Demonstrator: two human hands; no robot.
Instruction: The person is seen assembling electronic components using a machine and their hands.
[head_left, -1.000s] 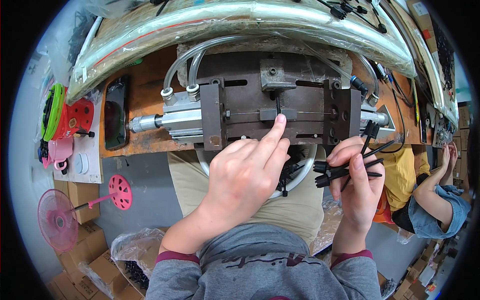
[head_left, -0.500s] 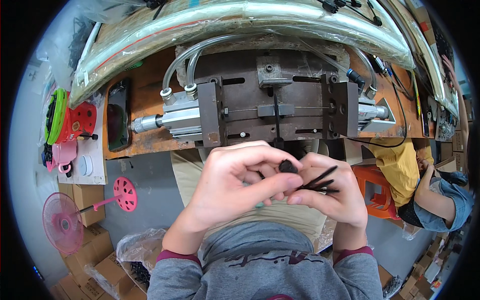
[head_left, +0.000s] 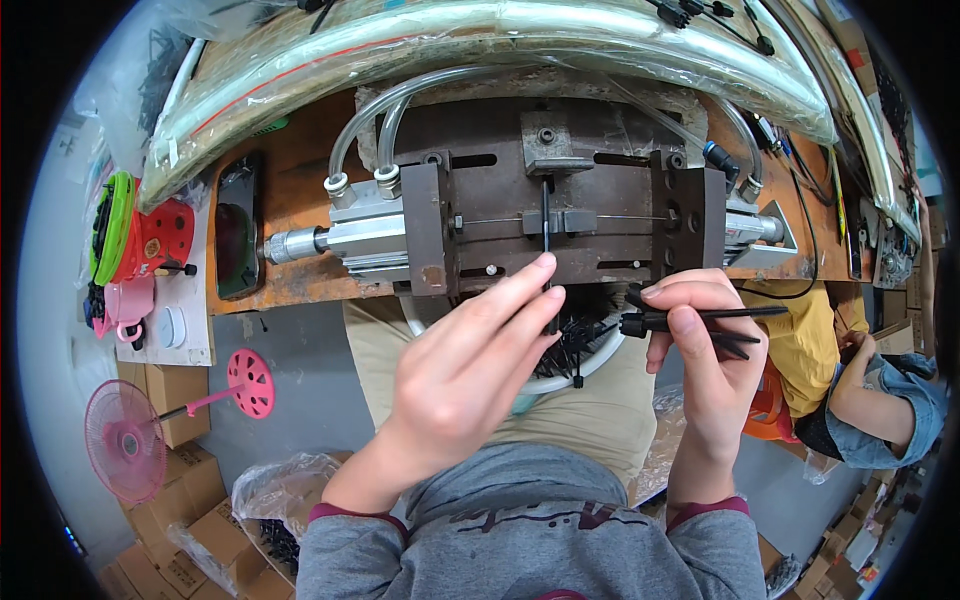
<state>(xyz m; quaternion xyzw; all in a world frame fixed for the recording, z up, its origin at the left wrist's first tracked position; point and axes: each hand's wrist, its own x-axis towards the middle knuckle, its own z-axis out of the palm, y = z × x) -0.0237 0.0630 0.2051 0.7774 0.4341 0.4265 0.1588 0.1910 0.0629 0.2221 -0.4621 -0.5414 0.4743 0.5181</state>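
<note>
My left hand [head_left: 470,365] reaches to the near end of a slim black plastic rod [head_left: 546,215], its fingers closed over it and the thumb hidden. The rod points away from me, over the small metal blocks [head_left: 572,221] in the middle of a dark brown metal clamping jig [head_left: 490,240]. To the right, my right hand [head_left: 715,350] pinches several black plastic rods [head_left: 745,313] with ribbed, thicker heads, the heads toward the left. Below the jig, between my hands, a white-rimmed container [head_left: 606,350] on my lap holds a heap of black parts [head_left: 580,335].
Silver air cylinders [head_left: 370,240] with clear hoses [head_left: 350,130] flank the jig. A phone [head_left: 237,225] lies on the bench at left. A pink fan [head_left: 128,445] and cardboard boxes [head_left: 200,540] stand at lower left. Another person's arm [head_left: 862,395] shows at right.
My hands have parted. The left moved up onto the rod at the jig, which has shifted slightly left against the blocks. The right moved right with its rods, uncovering the container.
</note>
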